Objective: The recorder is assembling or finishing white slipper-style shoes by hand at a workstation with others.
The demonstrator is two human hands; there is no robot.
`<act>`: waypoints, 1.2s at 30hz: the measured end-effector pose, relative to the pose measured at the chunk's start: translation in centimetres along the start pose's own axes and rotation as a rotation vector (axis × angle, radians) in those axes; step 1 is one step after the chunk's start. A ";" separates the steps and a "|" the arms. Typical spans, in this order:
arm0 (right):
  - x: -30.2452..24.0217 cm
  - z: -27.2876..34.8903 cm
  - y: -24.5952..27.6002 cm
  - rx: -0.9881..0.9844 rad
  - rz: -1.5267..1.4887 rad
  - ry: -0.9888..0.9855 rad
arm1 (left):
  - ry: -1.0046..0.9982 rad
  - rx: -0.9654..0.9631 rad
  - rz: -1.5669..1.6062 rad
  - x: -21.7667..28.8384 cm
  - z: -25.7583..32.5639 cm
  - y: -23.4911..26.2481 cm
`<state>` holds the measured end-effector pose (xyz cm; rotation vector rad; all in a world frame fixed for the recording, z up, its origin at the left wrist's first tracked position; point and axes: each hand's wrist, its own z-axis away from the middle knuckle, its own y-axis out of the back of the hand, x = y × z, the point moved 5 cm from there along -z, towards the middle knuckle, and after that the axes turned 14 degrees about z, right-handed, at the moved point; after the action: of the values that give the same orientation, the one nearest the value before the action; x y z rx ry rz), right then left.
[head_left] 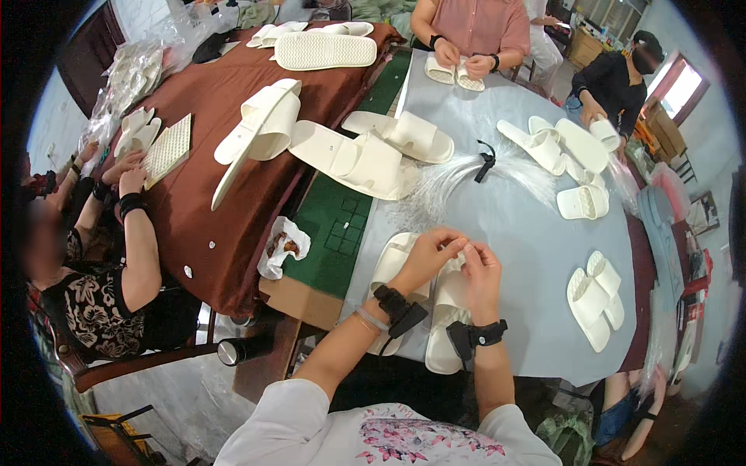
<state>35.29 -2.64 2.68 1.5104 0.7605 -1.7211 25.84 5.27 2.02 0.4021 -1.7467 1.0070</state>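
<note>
Head view looking down: both my hands are together right over the pair of white slippers (pixel 435 311) lying on the grey table (pixel 536 256) in front of me. Left hand (pixel 427 256) has its fingers pinched shut, and right hand (pixel 480 272) is curled in too, fingertips of both meeting around something really thin. Could be one of the clear plastic strands, but it's too small to tell for sure.

The slippers lie side by side, long axis running away from me, toes pointing up the table. Left one sits under my left wrist, right one under my right hand, so each hand is pretty much on top of its own slipper, no reach needed.

That bundle of clear strands (pixel 466 175), tied with a black band (pixel 486 161), is further up the table, past my fingertips and about midway between both hands, fanned out sideways. More slippers are scattered around, other people are working at the far side, and one person sits to my left at the brown table (pixel 210 202).
</note>
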 end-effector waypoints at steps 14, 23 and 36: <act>-0.1 -0.1 -0.5 -0.003 0.155 -0.024 | -0.026 0.021 0.072 0.0 0.3 -0.5; -0.4 0.2 -0.9 0.000 0.084 0.016 | -0.022 0.113 0.055 -0.3 0.3 0.2; -0.4 0.1 -0.5 0.019 0.089 0.026 | 0.016 0.098 0.062 0.2 0.4 0.1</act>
<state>34.88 -2.38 3.05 1.5596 0.6812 -1.6498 25.49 5.06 2.08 0.4031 -1.7089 1.1400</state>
